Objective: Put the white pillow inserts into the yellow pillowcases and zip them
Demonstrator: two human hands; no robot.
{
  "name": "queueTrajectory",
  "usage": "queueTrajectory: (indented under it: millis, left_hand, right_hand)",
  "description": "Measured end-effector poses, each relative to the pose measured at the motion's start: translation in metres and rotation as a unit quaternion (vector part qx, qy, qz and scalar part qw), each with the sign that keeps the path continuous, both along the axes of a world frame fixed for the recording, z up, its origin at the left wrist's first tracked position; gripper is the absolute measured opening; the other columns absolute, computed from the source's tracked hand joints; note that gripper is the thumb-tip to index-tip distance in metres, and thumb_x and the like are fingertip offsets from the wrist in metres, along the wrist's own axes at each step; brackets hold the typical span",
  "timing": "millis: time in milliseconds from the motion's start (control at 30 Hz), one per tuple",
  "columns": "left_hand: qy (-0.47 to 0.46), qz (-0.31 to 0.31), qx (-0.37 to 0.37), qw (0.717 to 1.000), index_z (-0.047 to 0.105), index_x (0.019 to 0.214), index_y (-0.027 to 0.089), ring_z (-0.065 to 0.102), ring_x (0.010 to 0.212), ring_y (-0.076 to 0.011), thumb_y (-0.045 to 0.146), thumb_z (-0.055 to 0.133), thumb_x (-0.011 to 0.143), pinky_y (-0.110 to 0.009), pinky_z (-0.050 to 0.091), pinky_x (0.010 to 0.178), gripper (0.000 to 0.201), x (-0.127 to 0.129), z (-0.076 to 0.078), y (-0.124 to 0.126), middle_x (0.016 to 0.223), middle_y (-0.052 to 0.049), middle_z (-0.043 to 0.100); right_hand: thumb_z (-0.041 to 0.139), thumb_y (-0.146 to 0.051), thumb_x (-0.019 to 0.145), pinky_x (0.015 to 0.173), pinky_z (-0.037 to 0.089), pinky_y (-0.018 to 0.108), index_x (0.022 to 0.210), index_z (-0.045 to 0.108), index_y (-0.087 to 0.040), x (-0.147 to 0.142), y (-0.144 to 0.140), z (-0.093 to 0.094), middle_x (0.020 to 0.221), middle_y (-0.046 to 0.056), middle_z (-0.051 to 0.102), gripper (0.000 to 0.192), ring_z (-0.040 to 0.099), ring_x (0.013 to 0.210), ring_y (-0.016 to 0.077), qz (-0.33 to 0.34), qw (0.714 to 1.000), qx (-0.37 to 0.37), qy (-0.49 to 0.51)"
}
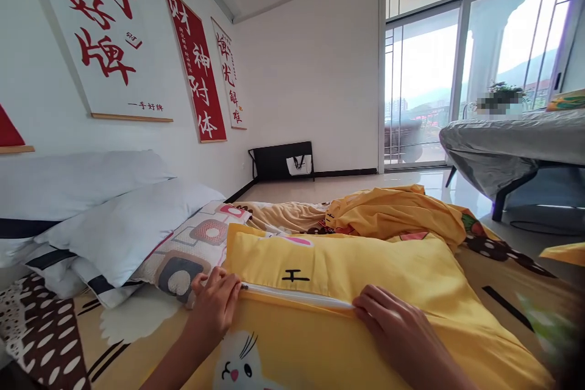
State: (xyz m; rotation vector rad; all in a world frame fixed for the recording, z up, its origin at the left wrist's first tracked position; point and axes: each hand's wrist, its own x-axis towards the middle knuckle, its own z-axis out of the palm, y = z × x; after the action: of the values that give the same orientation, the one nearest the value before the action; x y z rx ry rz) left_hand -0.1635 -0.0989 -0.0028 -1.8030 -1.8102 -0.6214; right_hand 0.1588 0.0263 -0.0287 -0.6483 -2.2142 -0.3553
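Observation:
A yellow pillowcase (320,341) with a cartoon rabbit print lies in front of me, plumped out. Across its middle runs a slit with a zipper (297,297), and white shows along the gap. My left hand (217,298) is closed on the fabric at the slit's left end, where a small dark piece, perhaps the zipper pull, shows by the fingertips. At the right end, my right hand (393,320) pinches the edge of the pillowcase. Its fingertips hide that end of the slit.
White pillows (150,225) and a patterned pillow (187,250) are piled at the left. Crumpled yellow cloth (397,213) lies beyond the pillowcase on the patterned bedding (128,323). A table under a grey cover (512,140) stands at the right, near glass sliding doors (420,85).

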Motion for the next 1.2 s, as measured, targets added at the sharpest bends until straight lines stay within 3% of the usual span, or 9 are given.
queueTrajectory:
  millis: [200, 367, 500, 733, 867, 967, 1067, 1200]
  left_hand:
    - [-0.064, 0.041, -0.042, 0.996, 0.057, 0.078, 0.021, 0.053, 0.084, -0.0218, 0.022, 0.034, 0.091, -0.038, 0.025, 0.077, 0.026, -0.002, 0.003, 0.000, 0.079, -0.002, 0.065]
    - [-0.130, 0.050, -0.122, 0.983, 0.054, 0.075, 0.020, 0.055, 0.083, -0.0213, 0.027, 0.032, 0.090, -0.041, 0.028, 0.081, 0.027, -0.006, 0.006, -0.001, 0.079, -0.003, 0.064]
    - [-0.139, 0.074, -0.137, 0.978, 0.053, 0.076, 0.020, 0.056, 0.086, -0.0233, 0.030, 0.030, 0.090, -0.044, 0.028, 0.083, 0.029, -0.010, 0.008, -0.001, 0.081, -0.005, 0.063]
    - [-0.230, 0.062, -0.203, 0.950, 0.051, 0.075, 0.021, 0.057, 0.088, -0.0231, 0.039, 0.034, 0.086, -0.044, 0.030, 0.089, 0.027, -0.024, 0.009, 0.010, 0.084, -0.004, 0.064]
    - [-0.238, 0.054, -0.192, 0.951, 0.051, 0.074, 0.021, 0.057, 0.087, -0.0223, 0.039, 0.035, 0.085, -0.042, 0.033, 0.088, 0.026, -0.029, 0.003, 0.015, 0.083, -0.003, 0.065]
    - [-0.228, 0.011, -0.160, 0.960, 0.048, 0.072, 0.021, 0.055, 0.076, -0.0195, 0.040, 0.033, 0.088, -0.036, 0.037, 0.078, 0.029, -0.030, -0.002, 0.016, 0.075, -0.002, 0.062]
    - [-0.213, -0.028, -0.140, 0.966, 0.046, 0.072, 0.021, 0.052, 0.068, -0.0175, 0.040, 0.030, 0.091, -0.032, 0.038, 0.070, 0.031, -0.027, -0.002, 0.014, 0.069, -0.002, 0.058]
    - [-0.155, -0.020, -0.125, 0.980, 0.049, 0.079, 0.020, 0.055, 0.075, -0.0185, 0.032, 0.026, 0.094, -0.037, 0.035, 0.080, 0.030, -0.021, 0.004, 0.009, 0.079, -0.003, 0.060]
  right_hand:
    - [0.029, -0.025, 0.099, 0.051, 0.043, 0.021, 0.074, 0.061, -0.024, 0.001, 0.001, 0.001, 0.071, 0.000, 0.063, 0.041, 0.063, 0.060, 0.0118, 0.002, 1.000, 0.015, 0.005]
    - [0.029, -0.027, 0.099, 0.047, 0.041, 0.021, 0.073, 0.060, -0.025, 0.002, 0.001, 0.001, 0.070, 0.000, 0.063, 0.040, 0.063, 0.057, 0.0118, -0.002, 1.000, 0.025, 0.007]
    - [0.029, -0.026, 0.098, 0.046, 0.042, 0.021, 0.073, 0.061, -0.025, 0.001, 0.001, 0.002, 0.070, -0.001, 0.063, 0.040, 0.064, 0.057, 0.0120, 0.002, 0.999, 0.031, 0.009]
    - [0.030, -0.024, 0.098, 0.046, 0.043, 0.021, 0.072, 0.061, -0.025, 0.003, -0.001, 0.006, 0.069, -0.001, 0.063, 0.041, 0.064, 0.056, 0.0113, 0.012, 1.000, 0.024, 0.004]
    - [0.029, -0.025, 0.098, 0.046, 0.043, 0.021, 0.073, 0.062, -0.025, 0.002, -0.005, 0.009, 0.069, -0.001, 0.063, 0.042, 0.063, 0.055, 0.0104, 0.014, 1.000, 0.021, 0.011]
    - [0.032, -0.031, 0.098, 0.048, 0.044, 0.023, 0.088, 0.066, -0.026, 0.000, -0.009, 0.010, 0.078, 0.002, 0.067, 0.036, 0.064, 0.060, 0.0125, 0.007, 0.999, 0.046, 0.028]
    - [0.038, -0.038, 0.096, 0.061, 0.048, 0.029, 0.106, 0.064, -0.026, -0.005, -0.011, 0.005, 0.092, 0.006, 0.068, 0.030, 0.064, 0.075, 0.0180, 0.009, 0.996, 0.080, 0.026]
    - [0.048, -0.029, 0.091, 0.077, 0.045, 0.035, 0.108, 0.060, -0.024, -0.020, -0.015, 0.002, 0.103, 0.007, 0.065, 0.021, 0.059, 0.090, 0.0219, 0.047, 0.997, 0.051, -0.017]
